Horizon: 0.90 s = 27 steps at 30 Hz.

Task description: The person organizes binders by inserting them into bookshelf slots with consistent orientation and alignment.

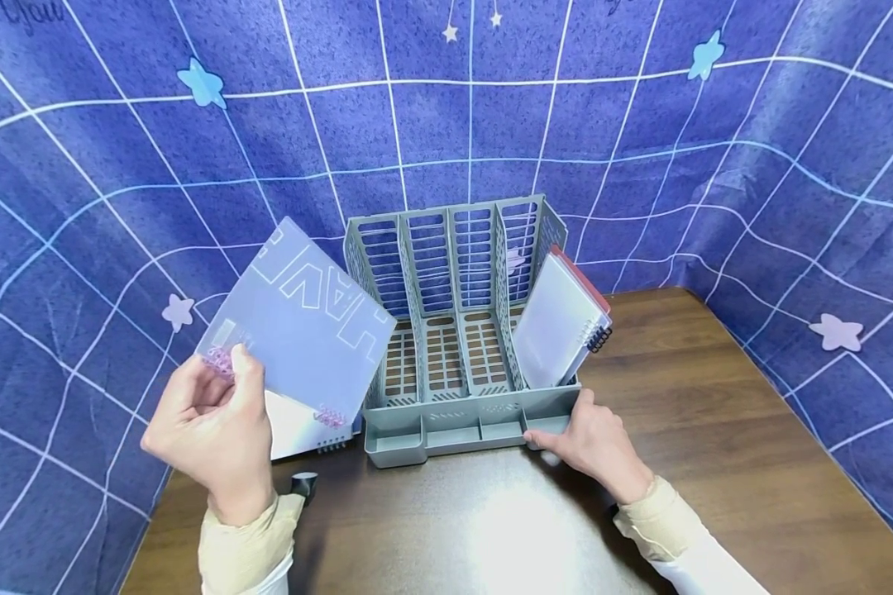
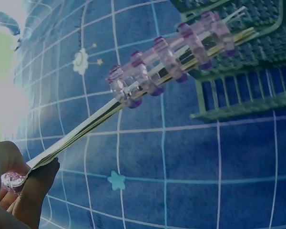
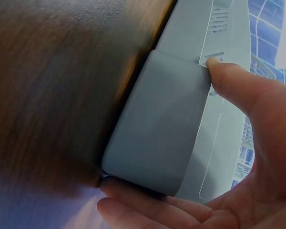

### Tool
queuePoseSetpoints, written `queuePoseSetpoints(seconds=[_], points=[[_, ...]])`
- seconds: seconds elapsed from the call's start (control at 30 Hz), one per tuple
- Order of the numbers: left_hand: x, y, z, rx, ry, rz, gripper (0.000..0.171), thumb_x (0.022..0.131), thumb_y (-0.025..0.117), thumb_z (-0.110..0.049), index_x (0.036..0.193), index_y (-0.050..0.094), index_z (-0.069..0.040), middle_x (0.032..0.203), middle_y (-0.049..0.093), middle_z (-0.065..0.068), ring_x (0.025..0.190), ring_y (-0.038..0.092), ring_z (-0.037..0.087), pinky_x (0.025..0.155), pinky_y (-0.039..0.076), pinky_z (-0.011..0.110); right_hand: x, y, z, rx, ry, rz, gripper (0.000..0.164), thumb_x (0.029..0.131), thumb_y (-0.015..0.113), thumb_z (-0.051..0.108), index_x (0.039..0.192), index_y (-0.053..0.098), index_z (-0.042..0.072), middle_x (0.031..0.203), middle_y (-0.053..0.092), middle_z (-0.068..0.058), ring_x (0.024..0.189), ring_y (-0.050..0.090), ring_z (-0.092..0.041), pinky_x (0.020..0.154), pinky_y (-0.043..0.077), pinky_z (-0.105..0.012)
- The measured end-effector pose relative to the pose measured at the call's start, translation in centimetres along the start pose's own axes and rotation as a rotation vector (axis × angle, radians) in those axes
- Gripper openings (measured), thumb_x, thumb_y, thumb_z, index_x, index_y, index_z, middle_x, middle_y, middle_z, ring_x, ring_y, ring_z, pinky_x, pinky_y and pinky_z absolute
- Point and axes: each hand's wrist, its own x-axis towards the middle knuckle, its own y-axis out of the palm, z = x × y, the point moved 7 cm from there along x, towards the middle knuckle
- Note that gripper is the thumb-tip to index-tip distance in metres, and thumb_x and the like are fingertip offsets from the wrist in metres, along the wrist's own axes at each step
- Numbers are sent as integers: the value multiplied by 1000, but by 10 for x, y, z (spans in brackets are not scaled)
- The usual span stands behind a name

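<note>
My left hand [image 1: 219, 421] pinches a loose-leaf notebook [image 1: 301, 318] by its edge, near one of its purple binding rings. The notebook is tilted in the air, left of the grey file organizer [image 1: 457, 409], with pale block letters on its translucent cover. In the left wrist view more clear purple rings [image 2: 169, 59] line its spine. My right hand [image 1: 595, 438] grips the organizer's front right corner. The right wrist view has the thumb on the rim of the small front tray [image 3: 157, 119] and the fingers around its side. Spiral notebooks [image 1: 554, 330] lean in the rightmost compartment.
A white spiral notebook [image 1: 290, 434] lies on the wooden table [image 1: 662, 372] at left, partly hidden by the held notebook. Low open trays run along the organizer's front. Behind everything hangs a blue cloth [image 1: 432, 124] with white lines and stars.
</note>
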Motion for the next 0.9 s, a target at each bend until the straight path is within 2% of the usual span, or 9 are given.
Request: queuePoseSetpoints(seconds=[0.23,0.5,0.73,0.9], points=[[-10,23,-11,-118,-36,1,11,75,74,7,85,75,8,69,68,20,52,60,13,54,53,18,0,1,0,1,25,23,97,58,75,77,101,46,-5,72,59,-28,66,62,-45,58,50,-55],[-21,48,-23,-184,-36,-9,5,76,73,8,81,74,9,67,66,19,53,58,13,55,53,19,0,0,-1,-1,22,19,95,58,76,76,99,46,-4,71,59,-27,66,62,-45,58,50,-55],[-32,69,-24,-247,-58,4,7,77,70,9,83,73,10,70,67,23,56,60,14,56,54,20,0,0,0,1,24,20,95,58,76,76,100,47,-5,73,59,-27,66,61,-45,58,50,-55],[-40,82,-18,-248,-61,2,7,79,69,10,84,73,10,71,68,22,56,59,15,55,52,20,0,0,-1,9,34,25,96,58,76,76,101,47,-5,73,60,-27,67,62,-44,58,50,-55]])
